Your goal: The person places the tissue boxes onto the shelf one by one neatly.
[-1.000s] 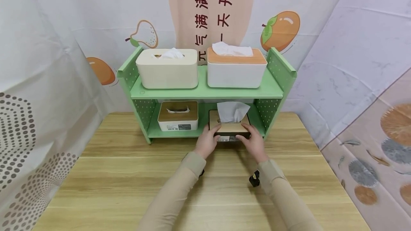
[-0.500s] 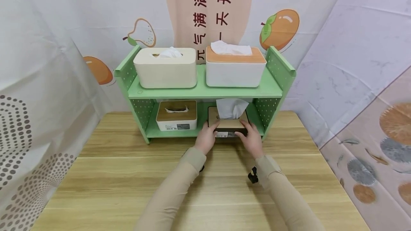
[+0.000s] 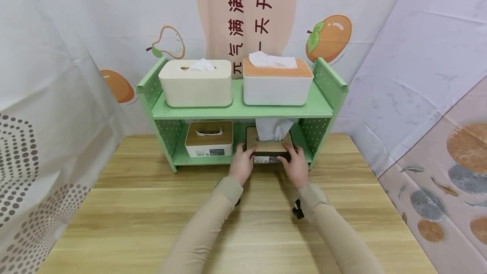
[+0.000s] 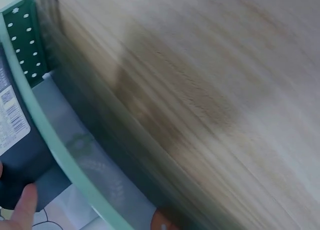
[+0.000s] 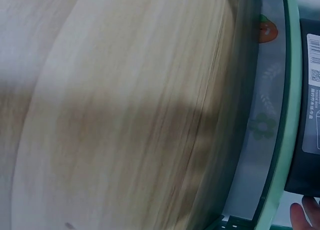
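Note:
A black tissue box [image 3: 269, 147] with a light wooden lid is at the right of the green shelf's lower level, a white tissue standing up from its slot. My left hand [image 3: 241, 165] grips its left side, thumb at the front face. On the opposite side my right hand [image 3: 297, 168] holds it the same way. In the left wrist view, fingers [image 4: 26, 206] touch the dark box [image 4: 30, 165] near its end. The right wrist view shows the box's labelled front [image 5: 299, 176] and a few fingertips [image 5: 301, 217] at its end. The box's underside is hidden.
The green two-level shelf [image 3: 243, 111] stands on a wooden table [image 3: 152, 223]. Its top level holds a cream tissue box [image 3: 198, 90] and a white one with an orange-brown lid [image 3: 277, 90]. A smaller white tissue box with brown lid [image 3: 209, 138] sits at lower left.
Both hands have moved the black tissue box slightly backward, deeper into the lower level. Its front face is now nearer the shelf's front edge. The other boxes stay in place.

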Tool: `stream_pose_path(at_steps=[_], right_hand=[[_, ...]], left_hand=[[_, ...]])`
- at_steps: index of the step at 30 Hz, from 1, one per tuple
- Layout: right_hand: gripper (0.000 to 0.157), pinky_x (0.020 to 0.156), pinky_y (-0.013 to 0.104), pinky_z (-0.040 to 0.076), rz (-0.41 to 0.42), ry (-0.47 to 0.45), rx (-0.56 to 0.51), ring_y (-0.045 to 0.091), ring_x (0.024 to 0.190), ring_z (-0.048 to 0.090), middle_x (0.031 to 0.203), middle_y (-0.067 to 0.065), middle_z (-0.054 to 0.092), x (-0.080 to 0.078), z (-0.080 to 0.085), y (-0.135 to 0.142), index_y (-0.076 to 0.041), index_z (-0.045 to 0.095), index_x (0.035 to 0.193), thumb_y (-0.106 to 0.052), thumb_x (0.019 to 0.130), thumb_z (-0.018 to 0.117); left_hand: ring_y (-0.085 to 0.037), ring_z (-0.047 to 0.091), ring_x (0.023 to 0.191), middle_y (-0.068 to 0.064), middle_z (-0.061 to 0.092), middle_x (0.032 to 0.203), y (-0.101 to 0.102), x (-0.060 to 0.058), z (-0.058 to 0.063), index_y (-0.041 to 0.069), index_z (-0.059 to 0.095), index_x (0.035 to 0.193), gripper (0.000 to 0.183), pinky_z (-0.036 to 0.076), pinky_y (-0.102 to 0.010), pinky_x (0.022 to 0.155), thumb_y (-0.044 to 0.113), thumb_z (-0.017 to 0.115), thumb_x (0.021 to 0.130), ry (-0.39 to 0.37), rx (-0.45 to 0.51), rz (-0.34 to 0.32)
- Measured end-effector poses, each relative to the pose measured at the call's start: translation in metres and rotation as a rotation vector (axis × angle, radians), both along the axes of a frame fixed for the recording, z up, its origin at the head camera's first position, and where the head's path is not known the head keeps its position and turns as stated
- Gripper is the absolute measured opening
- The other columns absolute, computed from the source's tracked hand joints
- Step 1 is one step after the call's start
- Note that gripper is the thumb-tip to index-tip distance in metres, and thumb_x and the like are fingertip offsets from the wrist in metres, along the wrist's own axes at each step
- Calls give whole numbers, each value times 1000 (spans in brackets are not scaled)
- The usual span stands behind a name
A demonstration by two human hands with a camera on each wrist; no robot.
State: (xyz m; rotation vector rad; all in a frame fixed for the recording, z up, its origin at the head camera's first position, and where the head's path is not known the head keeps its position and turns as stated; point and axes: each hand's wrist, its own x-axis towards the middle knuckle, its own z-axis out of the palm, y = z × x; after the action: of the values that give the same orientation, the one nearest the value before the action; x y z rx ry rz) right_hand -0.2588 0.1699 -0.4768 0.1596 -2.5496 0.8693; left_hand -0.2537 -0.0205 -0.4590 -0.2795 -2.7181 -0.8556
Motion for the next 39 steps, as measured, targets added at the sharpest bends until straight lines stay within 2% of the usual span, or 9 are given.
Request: stream_pose_path(at_steps=[6,11,16,20,26,31,34,39], right_hand=[[47,71,55,49,-12,62,24,44,100,57,127,28,47,-3,-2,-2,-13,57,125,-27,82,70],[45,73,54,49,-11,52,31,44,100,57,128,27,47,-8,-2,-2,-14,57,125,-28,83,69],[46,76,54,48,-14,11,41,44,103,56,130,27,45,-11,0,-5,-14,55,127,-29,85,66],[47,75,54,48,-19,-16,54,45,103,56,132,28,43,-13,2,-7,-12,53,129,-29,87,65],[47,75,54,48,-50,-49,74,45,105,55,134,27,42,-20,0,-6,-14,52,130,-31,88,63],[48,77,54,49,-43,-42,99,44,105,56,133,28,42,-23,0,-5,-14,50,132,-33,89,61],[48,75,54,49,-46,-43,108,44,104,56,133,27,43,-25,1,-5,-15,50,133,-33,89,60],[49,72,53,50,-62,-65,121,43,105,56,133,26,43,-28,2,-7,-17,50,133,-35,89,60]], left_hand=[[-22,57,68,-24,38,139,-3,-2,-5,16,56,129,44,50,-28,60,0,57,88,52,-93,-29],[-20,55,66,-23,38,139,-5,-5,0,16,56,129,44,48,-28,59,-1,55,89,39,-136,-44],[-27,63,82,-23,38,139,-6,-6,6,17,54,132,47,53,-31,69,-5,50,90,3,-202,-49],[-31,63,93,-25,38,138,-5,-7,9,15,53,132,47,54,-34,74,-6,50,90,-1,-258,-48],[-34,57,107,-26,32,142,0,-8,11,14,42,140,54,54,-34,77,-2,53,89,-38,-353,-65],[-37,47,122,-24,27,146,2,-10,10,15,35,144,58,50,-37,89,1,53,91,-65,-407,-53],[-37,43,125,-23,28,146,3,-11,11,15,34,145,56,47,-39,95,4,51,92,-58,-441,-42],[-38,42,126,-21,30,145,4,-11,10,15,34,144,60,45,-42,98,11,58,90,-41,-502,-17]])
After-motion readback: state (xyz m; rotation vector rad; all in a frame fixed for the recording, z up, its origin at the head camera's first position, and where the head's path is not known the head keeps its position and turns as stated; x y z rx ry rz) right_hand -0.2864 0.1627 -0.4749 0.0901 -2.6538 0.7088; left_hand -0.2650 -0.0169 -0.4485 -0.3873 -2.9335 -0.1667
